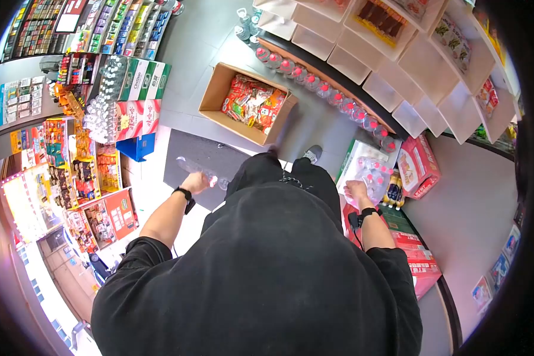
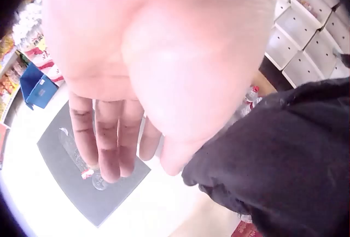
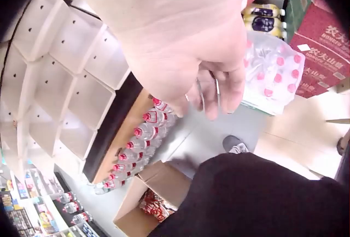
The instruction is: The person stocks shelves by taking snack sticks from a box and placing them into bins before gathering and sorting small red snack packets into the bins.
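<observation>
Grey floor (image 1: 196,47), dark mat (image 1: 199,155), open snack carton (image 1: 212,90)

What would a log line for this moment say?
left hand: grips bottles | right hand: above bottle pack, grip unclear

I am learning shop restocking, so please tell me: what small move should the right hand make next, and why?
Probably it should draw one bottle out of the wrapped pack. The right hand is on the pack, its grip unclear, while the left hand holds clear bottles above the grey mat.
</observation>
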`<state>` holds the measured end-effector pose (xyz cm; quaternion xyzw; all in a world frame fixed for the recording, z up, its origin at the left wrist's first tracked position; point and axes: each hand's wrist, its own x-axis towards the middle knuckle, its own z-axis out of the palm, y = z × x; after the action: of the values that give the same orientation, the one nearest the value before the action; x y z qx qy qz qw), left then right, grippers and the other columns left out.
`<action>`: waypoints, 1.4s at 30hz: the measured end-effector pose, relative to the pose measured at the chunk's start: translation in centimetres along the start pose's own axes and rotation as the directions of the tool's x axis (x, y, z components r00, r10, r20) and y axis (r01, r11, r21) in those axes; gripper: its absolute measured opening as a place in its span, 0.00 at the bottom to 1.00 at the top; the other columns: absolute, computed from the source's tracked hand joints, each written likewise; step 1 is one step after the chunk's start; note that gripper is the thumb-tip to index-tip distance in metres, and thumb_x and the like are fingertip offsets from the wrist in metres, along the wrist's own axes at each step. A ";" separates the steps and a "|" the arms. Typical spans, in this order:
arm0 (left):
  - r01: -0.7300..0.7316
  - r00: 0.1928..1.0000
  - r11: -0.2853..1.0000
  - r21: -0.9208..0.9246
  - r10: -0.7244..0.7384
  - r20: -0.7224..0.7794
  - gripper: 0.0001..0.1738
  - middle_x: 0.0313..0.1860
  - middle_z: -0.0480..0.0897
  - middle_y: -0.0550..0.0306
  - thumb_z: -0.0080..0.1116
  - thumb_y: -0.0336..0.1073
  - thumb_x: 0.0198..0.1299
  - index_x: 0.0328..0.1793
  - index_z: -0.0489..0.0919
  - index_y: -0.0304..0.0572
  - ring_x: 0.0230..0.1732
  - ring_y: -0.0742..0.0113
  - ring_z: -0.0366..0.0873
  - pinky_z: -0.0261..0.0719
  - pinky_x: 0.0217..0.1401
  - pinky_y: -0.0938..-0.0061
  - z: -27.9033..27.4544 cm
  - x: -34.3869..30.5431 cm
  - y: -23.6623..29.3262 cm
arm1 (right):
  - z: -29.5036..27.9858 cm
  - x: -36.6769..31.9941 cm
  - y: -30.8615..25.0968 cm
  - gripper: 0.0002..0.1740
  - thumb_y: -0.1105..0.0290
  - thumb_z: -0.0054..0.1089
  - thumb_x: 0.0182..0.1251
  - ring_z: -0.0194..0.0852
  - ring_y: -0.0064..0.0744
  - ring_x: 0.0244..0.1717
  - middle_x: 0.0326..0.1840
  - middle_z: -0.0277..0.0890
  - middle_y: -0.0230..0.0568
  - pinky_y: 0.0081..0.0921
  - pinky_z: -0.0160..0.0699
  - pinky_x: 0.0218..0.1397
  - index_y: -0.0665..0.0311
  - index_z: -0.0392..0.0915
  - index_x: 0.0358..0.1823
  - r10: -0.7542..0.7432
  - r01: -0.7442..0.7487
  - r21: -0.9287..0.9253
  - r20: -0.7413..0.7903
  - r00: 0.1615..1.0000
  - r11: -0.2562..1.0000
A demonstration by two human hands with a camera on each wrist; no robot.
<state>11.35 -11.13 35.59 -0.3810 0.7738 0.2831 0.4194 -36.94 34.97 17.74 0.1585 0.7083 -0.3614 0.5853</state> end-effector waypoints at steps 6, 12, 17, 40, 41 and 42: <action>-0.179 0.948 0.964 -0.198 0.115 -0.298 0.15 0.40 0.89 0.41 0.66 0.41 0.63 0.47 0.85 0.35 0.44 0.43 0.89 0.85 0.50 0.56 -7.9 3.7 8.2 | 3.7 2.2 -1.8 0.15 0.64 0.62 0.73 0.85 0.30 0.33 0.40 0.89 0.41 0.29 0.85 0.37 0.68 0.85 0.51 -0.067 0.070 -0.194 0.020 0.998 0.978; -0.395 0.898 0.899 -0.189 0.335 -0.285 0.13 0.42 0.89 0.43 0.66 0.38 0.65 0.49 0.85 0.36 0.46 0.46 0.88 0.84 0.50 0.57 -10.8 5.1 11.3 | 8.6 7.1 -6.1 0.15 0.64 0.62 0.77 0.84 0.28 0.32 0.39 0.87 0.41 0.25 0.83 0.35 0.68 0.82 0.55 -0.139 0.146 -0.253 0.046 0.989 0.957; -0.478 0.864 0.869 0.132 0.492 -0.108 0.12 0.43 0.88 0.46 0.66 0.40 0.65 0.48 0.84 0.42 0.47 0.44 0.87 0.84 0.54 0.52 -10.7 8.6 2.8 | 17.0 3.9 -8.1 0.15 0.62 0.61 0.78 0.86 0.27 0.40 0.43 0.88 0.40 0.25 0.85 0.44 0.64 0.82 0.57 -0.166 0.162 -0.046 -0.112 0.980 0.986; -0.761 0.640 0.648 -0.034 0.739 -0.211 0.12 0.37 0.86 0.42 0.67 0.39 0.62 0.38 0.82 0.37 0.43 0.41 0.85 0.83 0.47 0.51 1.8 33.1 -3.0 | 49.0 27.1 -1.2 0.37 0.46 0.70 0.69 0.88 0.50 0.55 0.52 0.88 0.60 0.39 0.85 0.58 0.73 0.80 0.65 -0.316 0.111 -0.595 -0.253 0.914 0.796; -0.756 0.635 0.655 0.001 0.734 -0.239 0.12 0.38 0.85 0.42 0.67 0.40 0.62 0.40 0.82 0.38 0.44 0.41 0.84 0.82 0.48 0.52 2.6 32.9 -3.2 | 49.7 29.7 -0.9 0.38 0.43 0.68 0.68 0.87 0.55 0.58 0.54 0.87 0.63 0.42 0.83 0.61 0.71 0.81 0.64 -0.317 0.051 -0.650 -0.298 0.900 0.758; -0.759 0.621 0.651 0.038 0.739 -0.261 0.12 0.37 0.83 0.45 0.69 0.38 0.61 0.44 0.81 0.39 0.44 0.43 0.83 0.81 0.49 0.53 3.3 32.8 -3.9 | 50.2 32.7 -0.8 0.40 0.39 0.66 0.67 0.85 0.61 0.60 0.55 0.86 0.65 0.46 0.82 0.64 0.70 0.81 0.63 -0.319 -0.012 -0.696 -0.344 0.883 0.718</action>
<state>4.25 -22.35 5.14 -0.0726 0.8975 0.4097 0.1461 -10.28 -7.06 -15.58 -0.0503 0.9148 -0.0799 0.3928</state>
